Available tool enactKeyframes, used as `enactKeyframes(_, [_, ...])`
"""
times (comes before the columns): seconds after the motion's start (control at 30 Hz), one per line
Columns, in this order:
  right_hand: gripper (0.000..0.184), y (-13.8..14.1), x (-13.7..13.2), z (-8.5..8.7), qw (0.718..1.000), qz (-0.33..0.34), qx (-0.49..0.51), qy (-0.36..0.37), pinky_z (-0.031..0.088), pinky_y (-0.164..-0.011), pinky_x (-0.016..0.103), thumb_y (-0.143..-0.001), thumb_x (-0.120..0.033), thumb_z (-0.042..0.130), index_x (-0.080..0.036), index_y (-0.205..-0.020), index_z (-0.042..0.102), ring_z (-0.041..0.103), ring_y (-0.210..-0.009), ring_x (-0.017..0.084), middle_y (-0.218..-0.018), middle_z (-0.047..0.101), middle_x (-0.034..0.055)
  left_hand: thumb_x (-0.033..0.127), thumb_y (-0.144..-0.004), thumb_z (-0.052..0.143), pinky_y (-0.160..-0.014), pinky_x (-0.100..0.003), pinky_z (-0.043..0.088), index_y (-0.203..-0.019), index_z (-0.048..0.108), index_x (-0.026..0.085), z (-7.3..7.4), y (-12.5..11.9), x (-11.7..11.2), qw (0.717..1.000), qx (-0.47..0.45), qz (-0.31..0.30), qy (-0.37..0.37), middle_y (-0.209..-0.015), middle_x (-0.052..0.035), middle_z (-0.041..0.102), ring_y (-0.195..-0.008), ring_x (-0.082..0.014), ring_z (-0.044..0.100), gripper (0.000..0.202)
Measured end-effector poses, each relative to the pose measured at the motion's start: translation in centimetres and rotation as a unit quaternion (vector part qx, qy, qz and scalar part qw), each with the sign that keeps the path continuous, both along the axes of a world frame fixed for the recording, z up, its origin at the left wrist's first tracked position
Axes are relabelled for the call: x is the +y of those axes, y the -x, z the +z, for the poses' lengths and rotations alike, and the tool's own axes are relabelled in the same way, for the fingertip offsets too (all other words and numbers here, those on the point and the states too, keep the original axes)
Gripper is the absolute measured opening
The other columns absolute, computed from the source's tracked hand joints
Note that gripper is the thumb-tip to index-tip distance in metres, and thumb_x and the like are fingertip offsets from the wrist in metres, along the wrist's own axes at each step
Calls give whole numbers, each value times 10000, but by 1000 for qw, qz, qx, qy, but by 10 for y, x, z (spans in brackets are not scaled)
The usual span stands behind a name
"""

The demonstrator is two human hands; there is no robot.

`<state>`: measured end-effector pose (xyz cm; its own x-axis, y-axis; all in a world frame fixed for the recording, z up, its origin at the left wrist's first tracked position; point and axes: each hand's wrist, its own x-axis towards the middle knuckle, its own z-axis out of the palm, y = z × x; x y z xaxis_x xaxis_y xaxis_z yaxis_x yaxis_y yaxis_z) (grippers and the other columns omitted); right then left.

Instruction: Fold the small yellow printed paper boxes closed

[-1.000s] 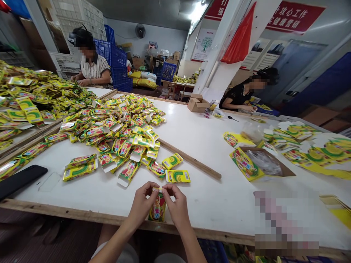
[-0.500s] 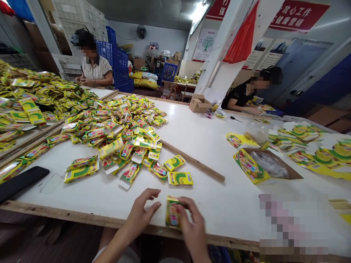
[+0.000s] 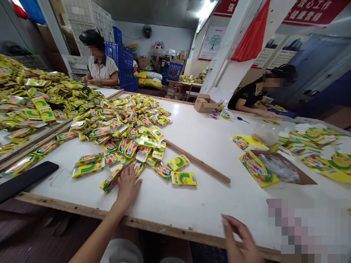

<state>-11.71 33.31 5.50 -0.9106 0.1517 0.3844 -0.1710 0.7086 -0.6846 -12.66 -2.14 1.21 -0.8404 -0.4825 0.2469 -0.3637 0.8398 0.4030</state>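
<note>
My left hand (image 3: 128, 188) reaches to the near edge of a heap of small yellow-and-green cartons (image 3: 109, 129). Its fingers lie against the end of one carton (image 3: 110, 180), and the thumb is spread out to the right. Another carton, partly covered by the hand, lies just beyond the fingertips. My right hand (image 3: 240, 239) is low at the table's front edge, thumb and fingers apart, with no carton visible in it. Two single cartons, one showing a barcode (image 3: 184, 178), lie right of the left hand.
A wooden strip (image 3: 200, 162) crosses the white table. Beyond it on the right stand an open display box (image 3: 259, 170) holding clear plastic and several flattened boxes (image 3: 315, 164). A black phone (image 3: 30, 179) lies at left. Two people sit at the far side.
The carton in my right hand is gone from view, and that hand has moved right to the table's edge. My left hand has moved forward to the heap, where a carton lies nearer.
</note>
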Motion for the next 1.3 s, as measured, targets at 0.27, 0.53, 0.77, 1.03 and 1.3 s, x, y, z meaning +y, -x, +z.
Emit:
enactKeyframes(0.27, [236,9,-113,4,961,275,6,24,463,-967,430,-904,-298,520,-267,-1104,642,558,-1136,267,-1194,624,77,-13,-670,470,-984,-470,350,-1269,462,230,35,-35,17,951,37,-296,-78,-1225,-94,602,-1174,-293,496,647])
enactKeyframes(0.53, [352,18,-147,-25,893,310,-150,288,561,-758,323,-868,-264,541,-230,-1204,440,672,-848,200,-962,666,58,124,-858,494,-1040,-446,393,-1278,385,261,40,-26,45,899,143,-286,-300,-1379,-114,433,-1282,-254,431,455])
enactKeyframes(0.77, [364,10,-141,-38,874,289,-196,337,555,-738,291,-856,-333,582,-239,-1185,459,669,-843,188,-1031,650,61,251,-883,536,-763,-319,520,-1190,437,241,11,-28,53,822,74,-253,-505,-1033,-43,614,-821,-172,654,323])
enactKeyframes(1.03, [310,26,-132,-35,871,305,-203,327,522,-795,304,-856,-396,591,-214,-1105,572,648,-898,213,-998,668,68,235,-876,547,-785,-304,508,-1167,508,224,24,-25,52,813,42,-281,-508,-1038,-53,642,-873,-183,649,294])
enactKeyframes(1.3, [351,35,-128,-31,863,317,-219,326,515,-804,324,-825,-464,632,-197,-1053,645,637,-895,228,-973,683,73,237,-868,564,-771,-306,515,-1201,575,205,23,-25,56,822,16,-297,-486,-1020,-65,685,-832,-186,649,334])
